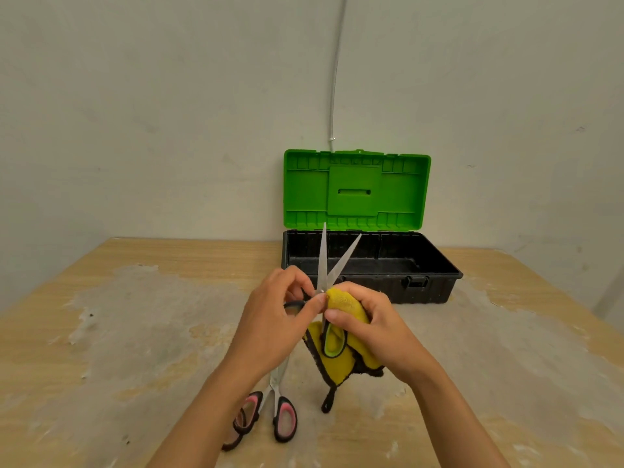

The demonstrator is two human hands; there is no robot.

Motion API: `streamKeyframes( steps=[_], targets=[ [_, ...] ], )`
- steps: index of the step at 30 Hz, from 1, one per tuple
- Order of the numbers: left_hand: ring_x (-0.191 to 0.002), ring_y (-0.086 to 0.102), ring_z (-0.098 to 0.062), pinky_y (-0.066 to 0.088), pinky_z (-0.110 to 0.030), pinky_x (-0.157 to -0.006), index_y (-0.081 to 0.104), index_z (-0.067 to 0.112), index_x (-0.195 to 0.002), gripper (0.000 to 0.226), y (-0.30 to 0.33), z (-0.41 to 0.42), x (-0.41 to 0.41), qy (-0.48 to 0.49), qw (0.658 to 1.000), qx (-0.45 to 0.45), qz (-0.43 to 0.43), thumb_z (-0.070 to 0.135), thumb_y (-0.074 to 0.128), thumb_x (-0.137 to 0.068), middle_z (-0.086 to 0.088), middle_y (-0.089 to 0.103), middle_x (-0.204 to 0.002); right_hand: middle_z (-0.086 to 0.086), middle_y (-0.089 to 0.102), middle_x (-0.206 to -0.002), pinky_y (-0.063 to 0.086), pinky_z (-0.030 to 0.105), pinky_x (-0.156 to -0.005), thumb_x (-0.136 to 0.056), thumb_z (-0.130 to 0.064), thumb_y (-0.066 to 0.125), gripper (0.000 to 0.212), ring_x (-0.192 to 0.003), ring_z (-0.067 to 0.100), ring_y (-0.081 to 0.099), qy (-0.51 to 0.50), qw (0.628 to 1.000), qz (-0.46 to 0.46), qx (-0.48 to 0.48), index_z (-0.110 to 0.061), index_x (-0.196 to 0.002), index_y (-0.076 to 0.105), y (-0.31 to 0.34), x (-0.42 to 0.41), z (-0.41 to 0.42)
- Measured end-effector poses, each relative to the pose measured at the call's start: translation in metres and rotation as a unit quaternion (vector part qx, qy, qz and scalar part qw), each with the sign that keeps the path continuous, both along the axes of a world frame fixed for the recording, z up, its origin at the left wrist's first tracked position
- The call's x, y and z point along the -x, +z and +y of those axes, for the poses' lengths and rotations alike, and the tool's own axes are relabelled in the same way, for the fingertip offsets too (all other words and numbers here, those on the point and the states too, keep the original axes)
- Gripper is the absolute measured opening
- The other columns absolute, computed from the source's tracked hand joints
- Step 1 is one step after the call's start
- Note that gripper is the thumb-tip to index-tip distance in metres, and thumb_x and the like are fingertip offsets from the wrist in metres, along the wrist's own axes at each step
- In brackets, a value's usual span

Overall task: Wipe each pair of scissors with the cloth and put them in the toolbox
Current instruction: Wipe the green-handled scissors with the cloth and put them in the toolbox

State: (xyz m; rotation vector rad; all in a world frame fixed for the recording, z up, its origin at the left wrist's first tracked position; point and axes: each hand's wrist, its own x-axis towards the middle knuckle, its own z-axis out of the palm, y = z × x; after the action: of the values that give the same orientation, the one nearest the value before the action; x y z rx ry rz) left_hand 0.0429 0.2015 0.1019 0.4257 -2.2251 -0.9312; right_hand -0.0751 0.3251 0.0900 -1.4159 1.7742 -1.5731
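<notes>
My left hand [270,319] pinches a pair of scissors with black and green handles [329,265] near the pivot; its blades are spread apart and point up in front of the toolbox. My right hand [374,325] grips a yellow cloth with dark trim [337,352] bunched around the scissors' handle end. A pair of pink-handled scissors [270,410] lies on the table below my left forearm, partly hidden by it. The toolbox [422,288] stands at the back of the table, its black base empty and its green lid [356,189] raised.
The wooden table [135,332] has worn, pale patches. A wall stands right behind the toolbox, with a thin cable [334,96] running down it.
</notes>
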Motion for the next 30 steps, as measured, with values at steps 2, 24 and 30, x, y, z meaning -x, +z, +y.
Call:
streamKeyframes(
  steps=[2, 24, 30],
  targets=[
    [-0.064, 0.061, -0.01, 0.054, -0.025, -0.058, 0.052, 0.025, -0.09, 0.009, 0.002, 0.001, 0.0, -0.078, 0.994, -0.07, -0.023, 0.03, 0.059, -0.09, 0.006, 0.061, -0.079, -0.002, 0.067, -0.094, 0.055, 0.03, -0.082, -0.089, -0.022, 0.066, 0.013, -0.09, 0.017, 0.065, 0.001, 1.0, -0.004, 0.008, -0.019, -0.101, 0.069, 0.0, 0.003, 0.0],
    [-0.047, 0.032, -0.008, 0.029, -0.016, -0.046, 0.058, 0.003, -0.064, 0.035, 0.004, 0.003, 0.003, 0.006, 0.999, 0.046, 0.029, 0.031, 0.07, -0.082, 0.007, 0.03, -0.049, -0.004, 0.049, -0.101, 0.037, 0.003, -0.074, -0.09, -0.016, 0.065, 0.011, -0.09, -0.01, 0.046, -0.376, 0.877, 0.252, 0.159, -0.013, -0.1, 0.061, 0.015, 0.0, -0.03],
    [-0.047, 0.035, -0.007, 0.031, -0.016, -0.047, 0.056, 0.01, -0.058, 0.033, 0.001, -0.004, 0.005, 0.007, 1.0, 0.006, 0.018, 0.028, 0.07, -0.082, 0.009, 0.035, -0.046, -0.005, 0.053, -0.099, 0.039, 0.006, -0.075, -0.089, -0.012, 0.066, 0.01, -0.089, -0.003, 0.051, -0.276, 0.911, 0.272, 0.144, -0.01, -0.099, 0.065, -0.001, -0.022, -0.034]
  ],
)
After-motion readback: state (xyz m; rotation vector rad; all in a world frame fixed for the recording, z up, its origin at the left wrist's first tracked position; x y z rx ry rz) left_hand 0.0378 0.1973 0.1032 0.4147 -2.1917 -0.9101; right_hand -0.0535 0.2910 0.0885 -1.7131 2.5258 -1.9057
